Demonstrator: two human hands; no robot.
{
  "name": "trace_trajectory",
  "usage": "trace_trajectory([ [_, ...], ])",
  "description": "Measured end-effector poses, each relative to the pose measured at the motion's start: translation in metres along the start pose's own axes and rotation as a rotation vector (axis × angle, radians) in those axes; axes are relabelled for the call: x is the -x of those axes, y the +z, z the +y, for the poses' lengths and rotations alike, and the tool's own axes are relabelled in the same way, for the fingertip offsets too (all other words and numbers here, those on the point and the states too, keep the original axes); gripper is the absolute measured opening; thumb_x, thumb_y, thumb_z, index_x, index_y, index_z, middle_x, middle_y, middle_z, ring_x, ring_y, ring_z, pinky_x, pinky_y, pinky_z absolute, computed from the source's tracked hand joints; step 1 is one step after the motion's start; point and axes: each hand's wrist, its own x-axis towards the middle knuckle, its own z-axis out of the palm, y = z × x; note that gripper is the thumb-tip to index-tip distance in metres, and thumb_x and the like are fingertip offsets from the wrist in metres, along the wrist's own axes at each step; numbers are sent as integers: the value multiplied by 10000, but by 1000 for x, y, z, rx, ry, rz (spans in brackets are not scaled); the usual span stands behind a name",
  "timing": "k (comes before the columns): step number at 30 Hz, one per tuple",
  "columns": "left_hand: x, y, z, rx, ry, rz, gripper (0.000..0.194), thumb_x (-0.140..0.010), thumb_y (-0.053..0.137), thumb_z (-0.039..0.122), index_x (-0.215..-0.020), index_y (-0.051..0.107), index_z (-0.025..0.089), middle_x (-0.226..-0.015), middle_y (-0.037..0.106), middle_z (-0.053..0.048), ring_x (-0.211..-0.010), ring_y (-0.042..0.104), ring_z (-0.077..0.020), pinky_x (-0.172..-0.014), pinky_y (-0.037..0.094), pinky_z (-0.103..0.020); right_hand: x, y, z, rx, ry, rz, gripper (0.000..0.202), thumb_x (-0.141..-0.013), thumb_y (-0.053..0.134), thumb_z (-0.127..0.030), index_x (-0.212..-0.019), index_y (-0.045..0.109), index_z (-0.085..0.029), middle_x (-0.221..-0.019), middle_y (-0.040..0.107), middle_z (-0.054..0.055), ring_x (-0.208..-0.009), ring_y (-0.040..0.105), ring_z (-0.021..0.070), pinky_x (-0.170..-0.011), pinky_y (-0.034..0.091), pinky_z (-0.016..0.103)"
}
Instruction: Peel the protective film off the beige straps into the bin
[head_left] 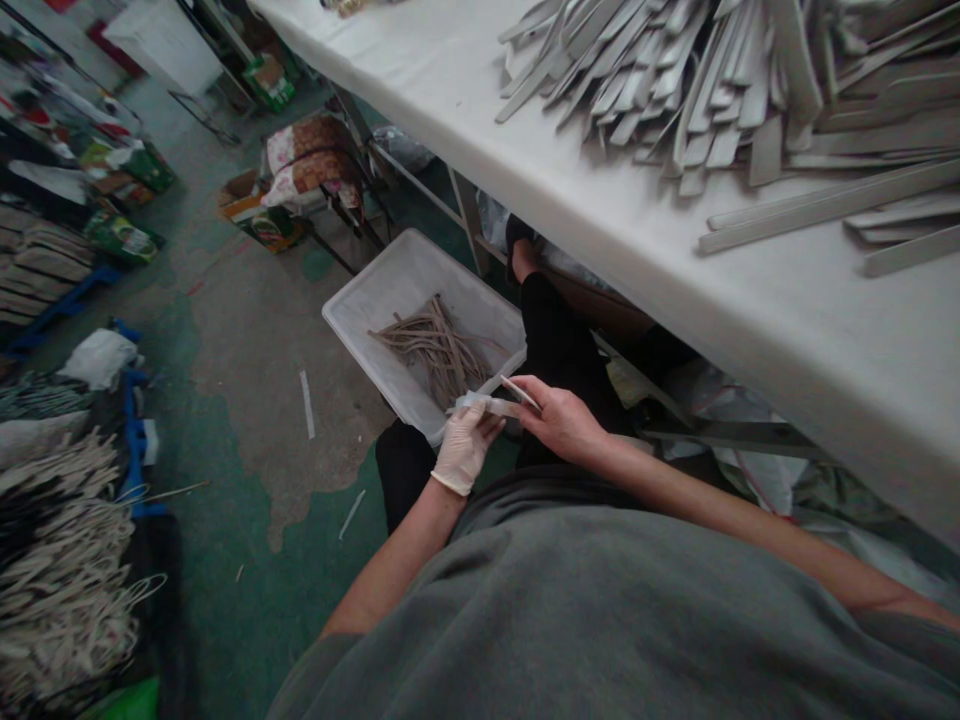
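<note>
My left hand (463, 445), in a pale thin glove, is closed on one end of a whitish strip (499, 405) over the near rim of a white plastic bin (360, 345). To its right, my bare right hand (559, 415) pinches the other end of this strip and also has a thin pale flat piece (521, 391) between its fingers. Several long grey-brown strips (435, 345) lie tangled inside the bin. What the gloved fingertips cover is hidden.
A white-covered table (600, 250) runs along the right with a heap of flat grey strips (675, 90). A cushioned stool (315, 160) stands beyond the bin. Bundled cords (67, 570) lie at the left; scraps (307, 404) are on the floor.
</note>
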Motion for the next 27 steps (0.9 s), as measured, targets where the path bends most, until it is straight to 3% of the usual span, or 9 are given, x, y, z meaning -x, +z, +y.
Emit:
trace_trajectory([
  [4,1,4,-10,13,-36,38,95,-796,697,179,-858,626,188,-825,704,-5,-774,676,-153,-824,504,-308,-8,8,-10,190,3,-30,343,-924,544,-229,-1266,569,-226,-904,710,64,-728,637,213,-583,344,259],
  [8,0,4,-13,8,-24,-30,78,-830,680,219,-894,657,180,-836,707,3,-773,666,-145,-803,493,-280,-11,11,-17,202,-20,-42,397,-925,549,-228,-1323,543,-234,-906,714,63,-728,648,216,-603,377,260],
  [12,-1,-5,-3,11,48,25,189,-729,773,178,-875,653,172,-774,680,18,-708,643,-114,-773,487,-263,5,-9,-9,58,11,-193,429,-968,455,-245,-1396,472,-222,-761,698,19,-636,637,168,-609,422,237],
  [15,1,-9,-1,36,74,72,239,-689,806,172,-867,646,170,-740,658,26,-691,637,-108,-777,488,-266,15,-22,-2,58,57,-291,443,-963,452,-235,-1406,457,-230,-771,705,-3,-560,615,127,-568,422,212],
  [21,4,-1,-15,27,4,-94,202,-715,797,195,-848,655,139,-810,693,-39,-739,661,-158,-748,507,-288,2,-15,-14,360,-40,-248,478,-951,484,-227,-1427,446,-207,-863,727,48,-702,663,184,-591,414,238],
  [25,2,-5,3,162,44,51,114,-769,732,119,-778,622,148,-725,664,3,-683,643,-117,-716,506,-257,6,-35,-24,289,-73,-344,479,-976,454,-264,-1453,410,-250,-812,722,5,-625,651,151,-572,420,223],
  [27,4,-6,7,189,44,74,99,-789,704,99,-765,621,146,-716,663,3,-675,641,-113,-715,512,-257,7,-42,-27,316,-89,-324,477,-961,474,-255,-1436,436,-269,-790,717,-6,-607,644,149,-545,406,222],
])
